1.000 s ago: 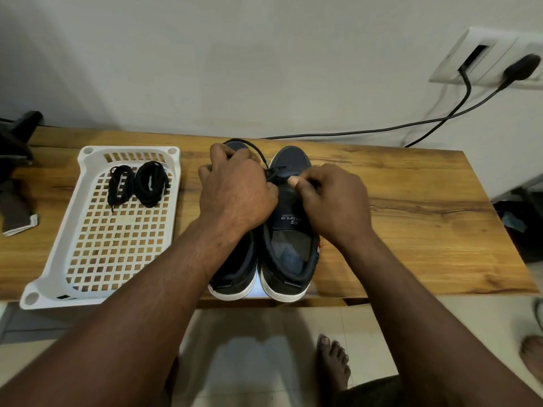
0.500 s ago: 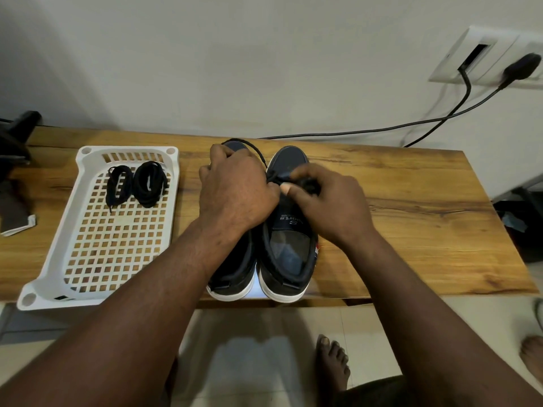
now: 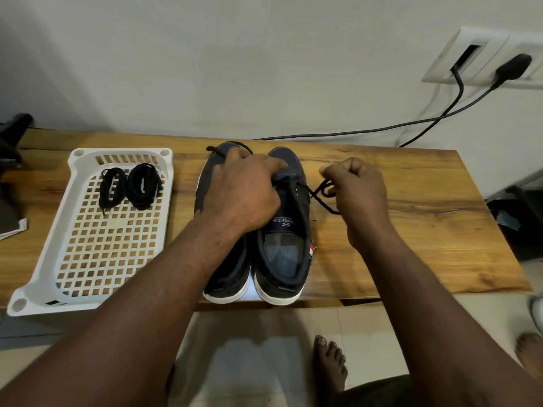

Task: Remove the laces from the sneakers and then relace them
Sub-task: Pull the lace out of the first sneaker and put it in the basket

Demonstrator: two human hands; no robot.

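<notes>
Two dark navy sneakers with white soles stand side by side on the wooden table, toes toward the wall: the left sneaker [image 3: 211, 183] and the right sneaker [image 3: 286, 245]. My left hand [image 3: 244, 195] lies across both, fingers curled over the right sneaker's lace area; a black lace end loops past its knuckles. My right hand [image 3: 357, 190] is to the right of the shoe, fist closed, gripping a black lace [image 3: 321, 193] that runs taut from the right sneaker's eyelets.
A white perforated tray [image 3: 88, 251] lies at the table's left with two coiled black laces [image 3: 129, 186] at its far end. Black cables [image 3: 411, 124] run from a wall socket to the table's back edge. Dark objects sit at far left. Bare feet show below.
My right hand has pulled away from the right sneaker's tongue to the right, drawing a length of black lace out with it. My left hand stays pressed on the shoes.
</notes>
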